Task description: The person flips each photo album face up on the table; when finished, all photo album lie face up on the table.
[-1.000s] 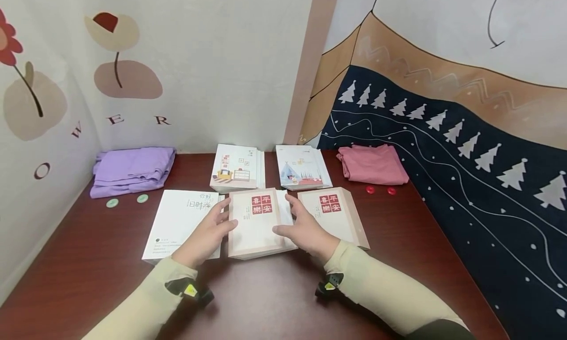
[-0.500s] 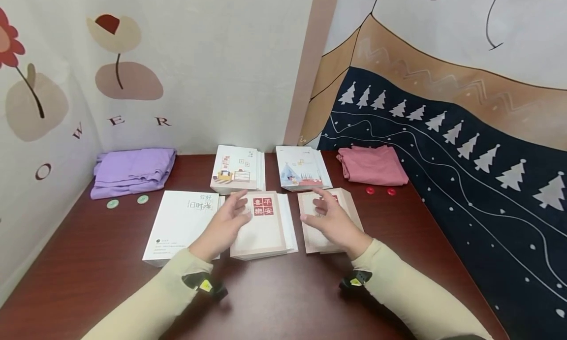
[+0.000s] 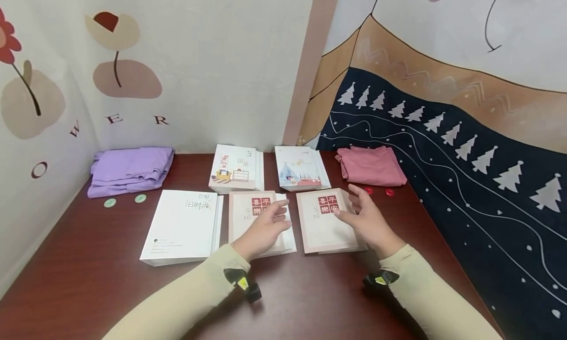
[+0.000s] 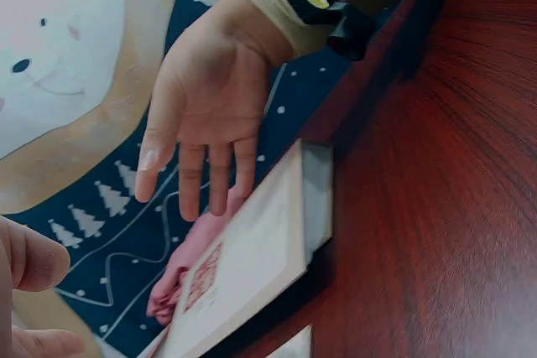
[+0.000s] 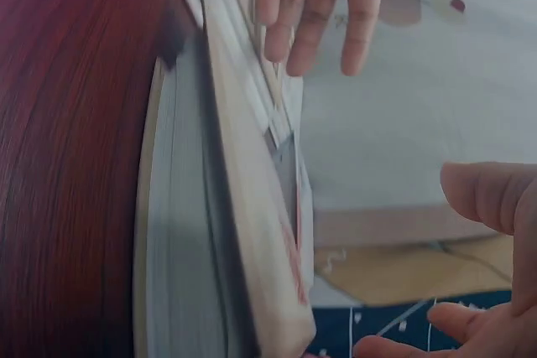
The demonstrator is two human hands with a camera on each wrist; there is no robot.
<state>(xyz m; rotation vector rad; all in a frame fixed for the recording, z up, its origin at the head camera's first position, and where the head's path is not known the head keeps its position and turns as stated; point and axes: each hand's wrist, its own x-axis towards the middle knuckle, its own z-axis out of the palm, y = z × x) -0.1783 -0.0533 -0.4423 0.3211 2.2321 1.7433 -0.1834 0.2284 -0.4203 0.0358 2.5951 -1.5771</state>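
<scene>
My left hand (image 3: 265, 228) hovers over the middle beige book (image 3: 248, 231), fingers loosely extended and holding nothing. My right hand (image 3: 372, 221) hangs by the right edge of another beige book (image 3: 325, 231) with a red square of characters. In the left wrist view the right hand (image 4: 214, 98) shows a flat palm with spread fingers, above that book (image 4: 252, 257) and apart from it. The right wrist view shows the left hand (image 5: 323, 6) with straight fingers, and gaps in the stacked book (image 5: 252, 207) below. Left of both lies a larger white book (image 3: 183, 227).
Two white illustrated books, one left (image 3: 236, 167) and one right (image 3: 301, 167), lie behind. A folded purple cloth (image 3: 133, 170) with green buttons (image 3: 140, 198) is at the back left. At the back right are a folded pink cloth (image 3: 372, 165) and red buttons (image 3: 389, 192).
Both hands left the sides of the middle book and moved right. The left now hovers over that book; the right went over the right-hand book to its right edge.
</scene>
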